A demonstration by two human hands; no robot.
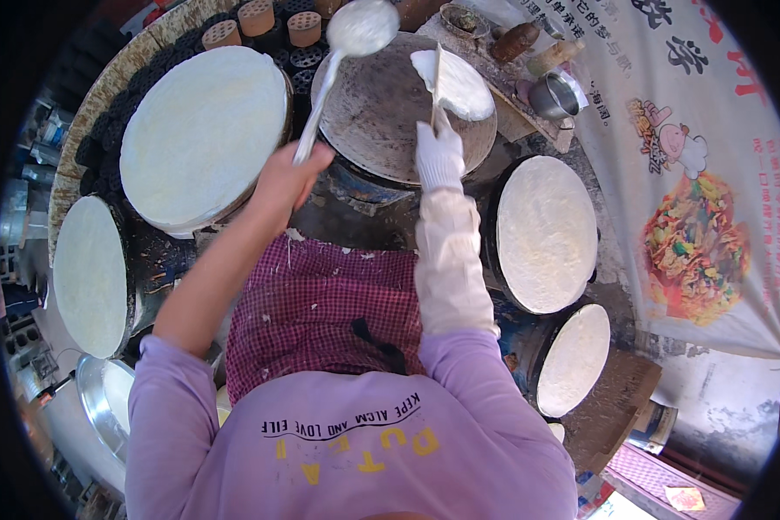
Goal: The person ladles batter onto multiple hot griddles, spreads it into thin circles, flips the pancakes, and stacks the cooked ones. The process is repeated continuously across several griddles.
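Observation:
My bare left hand point(292, 179) grips the handle of a metal ladle point(363, 29), whose batter-coated bowl is raised over the far edge of a round griddle point(374, 114). My right hand point(439, 153), in a white glove, holds a thin spreader point(437, 81) seen nearly edge-on. Its blade meets a patch of white batter point(466, 84) on the griddle's right part. To the left lies a large pale round crepe point(205, 140), apparently atop a stack. On a griddle to the right is another pale round sheet point(546, 234).
More sheets cover griddles at far left point(91, 276) and lower right point(573, 361). Honeycomb coal briquettes point(257, 18) line the back left. A ledge at back right bears a metal cup point(552, 95) and a small bowl point(463, 21). A printed banner point(682, 130) hangs right; a metal basin point(94, 390) stands lower left.

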